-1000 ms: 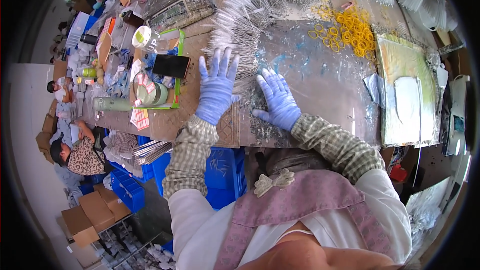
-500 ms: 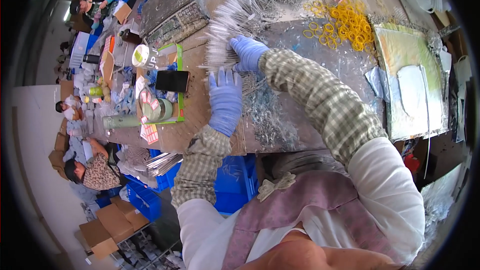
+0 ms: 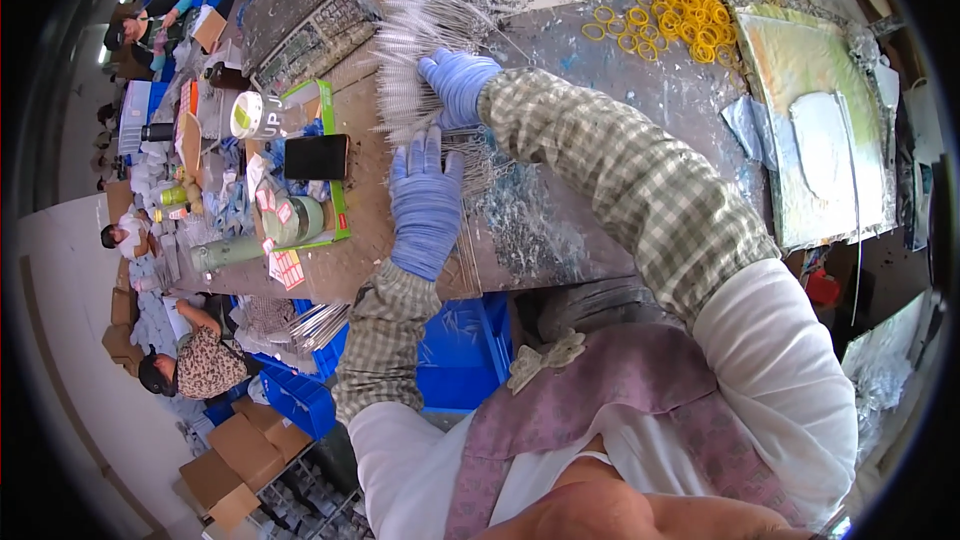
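A dense curving row of thin, pale, ribbed rods (image 3: 440, 0) fans across the far middle of the worktable. My right hand (image 3: 462, 86), in a blue knit glove, grips the near end of this row from its right side. Its fingers curl over the rods and are partly hidden among them. Just nearer to me, my left hand (image 3: 427, 205), gloved alike, lies with fingers stretched forward, their tips touching the bottom of the row. More thin rods (image 3: 485, 162) lie on the table beside the left fingertips.
Yellow rubber bands (image 3: 690, 10) lie heaped at the far right, beside a paint-smeared board (image 3: 800, 210). To the left are a black phone (image 3: 316, 157), a green-rimmed box (image 3: 335, 100), a jar (image 3: 292, 218) and a worn block (image 3: 310, 15). Blue bins (image 3: 455, 370) stand below the edge.
The whole view has shifted, so the table things sit further left and higher. My right hand has moved slightly left along the rods; the left stays beside the row's near end.
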Demonstrator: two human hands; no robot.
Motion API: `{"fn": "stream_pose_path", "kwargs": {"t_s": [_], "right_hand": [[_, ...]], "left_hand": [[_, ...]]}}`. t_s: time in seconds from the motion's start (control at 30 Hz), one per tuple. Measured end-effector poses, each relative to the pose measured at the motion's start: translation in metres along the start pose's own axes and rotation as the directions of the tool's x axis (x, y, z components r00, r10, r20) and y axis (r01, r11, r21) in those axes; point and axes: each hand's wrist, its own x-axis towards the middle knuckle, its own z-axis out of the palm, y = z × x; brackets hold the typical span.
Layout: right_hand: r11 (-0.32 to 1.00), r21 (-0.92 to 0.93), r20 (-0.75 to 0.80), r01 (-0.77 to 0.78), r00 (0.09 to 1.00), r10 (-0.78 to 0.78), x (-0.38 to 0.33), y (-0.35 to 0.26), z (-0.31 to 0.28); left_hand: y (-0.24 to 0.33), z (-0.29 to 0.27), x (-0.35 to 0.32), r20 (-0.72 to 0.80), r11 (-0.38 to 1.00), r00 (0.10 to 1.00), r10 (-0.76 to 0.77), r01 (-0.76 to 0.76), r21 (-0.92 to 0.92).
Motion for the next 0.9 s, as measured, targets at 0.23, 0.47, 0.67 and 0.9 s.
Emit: {"fn": "stream_pose_path", "kwargs": {"t_s": [0.23,0.47,0.67,0.9], "right_hand": [[0.999,0.041,0.024,0.021,0.999,-0.022,-0.002,0.002,0.002],[0.986,-0.166,0.004,0.021,1.000,-0.020,-0.009,-0.006,0.008],[0.984,-0.175,0.040,0.035,0.999,-0.028,-0.017,-0.013,0.002],[0.995,-0.092,0.007,0.042,0.999,-0.041,-0.021,-0.007,0.004]], "left_hand": [[0.007,-0.009,-0.006,0.186,0.993,0.976,-0.116,0.118,0.003],[0.011,-0.006,-0.013,0.172,0.996,0.982,-0.078,0.084,-0.029],[0.004,-0.016,-0.007,0.349,0.999,0.937,-0.018,0.027,-0.019],[0.006,-0.018,-0.011,0.354,0.984,0.935,-0.031,0.090,-0.151]]}}
